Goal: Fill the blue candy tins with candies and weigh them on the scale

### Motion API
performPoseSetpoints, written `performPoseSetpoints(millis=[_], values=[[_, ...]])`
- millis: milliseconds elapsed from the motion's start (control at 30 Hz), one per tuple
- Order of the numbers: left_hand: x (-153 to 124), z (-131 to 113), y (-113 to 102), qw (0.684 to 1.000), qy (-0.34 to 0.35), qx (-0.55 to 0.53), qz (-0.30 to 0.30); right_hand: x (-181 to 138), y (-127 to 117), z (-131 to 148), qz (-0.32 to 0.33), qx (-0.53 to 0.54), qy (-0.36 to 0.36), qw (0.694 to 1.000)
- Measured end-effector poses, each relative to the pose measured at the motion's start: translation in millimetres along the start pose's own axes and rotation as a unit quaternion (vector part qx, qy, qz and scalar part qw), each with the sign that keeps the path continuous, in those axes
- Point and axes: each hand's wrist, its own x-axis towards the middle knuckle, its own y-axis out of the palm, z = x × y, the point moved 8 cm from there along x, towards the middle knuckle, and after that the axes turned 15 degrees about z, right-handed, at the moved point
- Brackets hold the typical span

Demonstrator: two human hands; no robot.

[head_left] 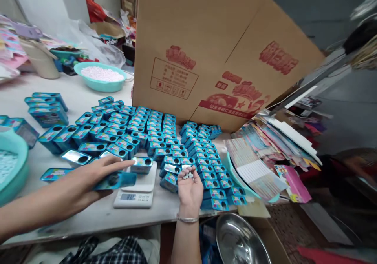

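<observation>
My left hand (91, 175) grips a small blue tin (115, 181), tilted on its side. Its forefinger reaches to the edge of another blue tin (141, 165) standing on a white digital scale (134, 199); whether it touches that tin I cannot tell. My right hand (190, 187) is turned palm up, fingers curled around several small white pellets (187, 174). It is beside the front of the packed rows of blue tins (206, 168), each with a dark round hole on top. Part of the left thumb is hidden beneath the tin.
A large cardboard box (212, 60) stands behind the tins. A turquoise bowl (103, 84) holds pale pellets; another bowl (22, 166) is at the left edge. Stacked printed sheets (256, 166) lie right. Below the table edge sits a metal bowl (241, 240).
</observation>
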Motion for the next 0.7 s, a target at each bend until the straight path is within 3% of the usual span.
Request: performPoseSetpoints(millis=[67,133,267,333,467,700], values=[[-36.2,25.1,21.0,0.998,-0.057,-0.001,-0.034,3.2,5.0,-4.7,0.010,-0.022,0.010,1.000],[-61.7,51.0,59.0,0.992,-0.122,-0.008,-0.041,6.4,9.6,-13.5,0.009,-0.022,0.024,0.999],[-67.5,59.9,113.0,0.986,-0.147,0.009,-0.083,11.4,18.3,-32.9,-0.006,-0.001,0.041,0.999],[-55.0,52.6,120.3,0.983,-0.160,0.038,-0.079,13.0,22.4,-39.1,-0.003,-0.016,0.045,0.999],[-36.5,44.2,114.4,0.976,-0.197,0.072,-0.066,14.3,23.3,-46.8,-0.007,-0.016,0.054,0.998],[-35.2,49.0,109.5,0.970,-0.220,0.093,-0.040,18.7,19.3,-47.7,-0.010,-0.069,0.060,0.996]])
